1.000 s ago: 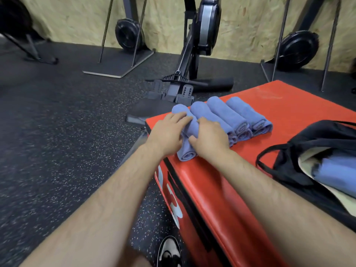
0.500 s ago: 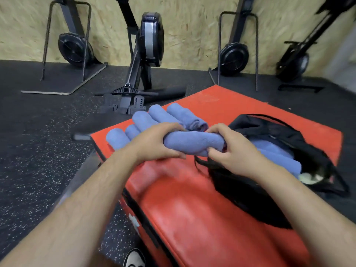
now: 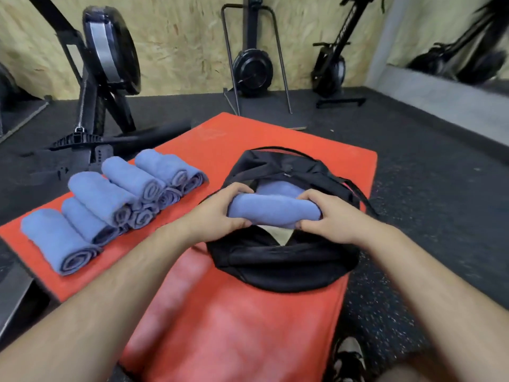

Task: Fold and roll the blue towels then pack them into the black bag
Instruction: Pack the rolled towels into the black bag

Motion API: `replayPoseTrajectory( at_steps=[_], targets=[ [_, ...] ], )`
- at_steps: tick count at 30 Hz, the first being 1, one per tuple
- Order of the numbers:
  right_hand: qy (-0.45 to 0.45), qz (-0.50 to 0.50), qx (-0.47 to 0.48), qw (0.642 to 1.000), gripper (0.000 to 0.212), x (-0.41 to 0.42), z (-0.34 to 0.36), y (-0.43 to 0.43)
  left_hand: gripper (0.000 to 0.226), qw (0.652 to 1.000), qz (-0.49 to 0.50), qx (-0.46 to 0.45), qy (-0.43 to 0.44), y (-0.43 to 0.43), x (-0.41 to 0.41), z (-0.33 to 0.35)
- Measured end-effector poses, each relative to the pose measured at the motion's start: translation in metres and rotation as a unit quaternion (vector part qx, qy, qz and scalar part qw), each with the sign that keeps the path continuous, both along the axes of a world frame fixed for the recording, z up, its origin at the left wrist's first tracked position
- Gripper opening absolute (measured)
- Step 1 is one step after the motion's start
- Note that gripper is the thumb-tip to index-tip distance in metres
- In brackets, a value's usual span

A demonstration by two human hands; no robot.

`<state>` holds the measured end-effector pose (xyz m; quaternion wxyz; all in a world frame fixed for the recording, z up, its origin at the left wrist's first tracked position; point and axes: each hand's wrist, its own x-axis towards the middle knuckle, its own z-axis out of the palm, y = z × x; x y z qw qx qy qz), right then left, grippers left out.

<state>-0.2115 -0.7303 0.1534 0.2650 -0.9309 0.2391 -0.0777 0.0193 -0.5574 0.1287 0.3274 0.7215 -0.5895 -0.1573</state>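
The row of rolled towels (image 3: 110, 199) I reached into a second ago lies on the left of the red pad (image 3: 234, 326). My left hand (image 3: 217, 213) and right hand (image 3: 327, 216) each curl round one end of the rolled towel (image 3: 272, 213), which has moved from beside the bag's left edge to above the open mouth of the black bag (image 3: 283, 268). Another blue towel (image 3: 275, 188) lies inside. Lettering on the back-right machine frame (image 3: 345, 26) is too blurred to read.

Both hands (image 3: 278, 216) grip a rolled towel (image 3: 272, 212) over the black bag (image 3: 283, 268).
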Motion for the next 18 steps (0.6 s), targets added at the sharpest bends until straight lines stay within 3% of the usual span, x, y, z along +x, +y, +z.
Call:
replayPoseTrajectory(
  at_steps=[7, 12, 18],
  targets=[
    [0.075, 0.009, -0.015, 0.997, 0.027, -0.011, -0.029, -0.025, 0.045, 0.998, -0.014, 0.062, -0.001, -0.03, -0.004, -0.024],
    [0.08, 0.001, -0.027, 0.996, 0.029, -0.01, -0.04, -0.031, 0.043, 0.997, -0.018, 0.081, -0.01, -0.038, -0.004, -0.031],
    [0.081, -0.013, -0.044, 0.996, 0.04, -0.009, -0.05, -0.033, 0.046, 0.991, -0.03, 0.091, -0.095, -0.04, -0.012, -0.036]
  ],
)
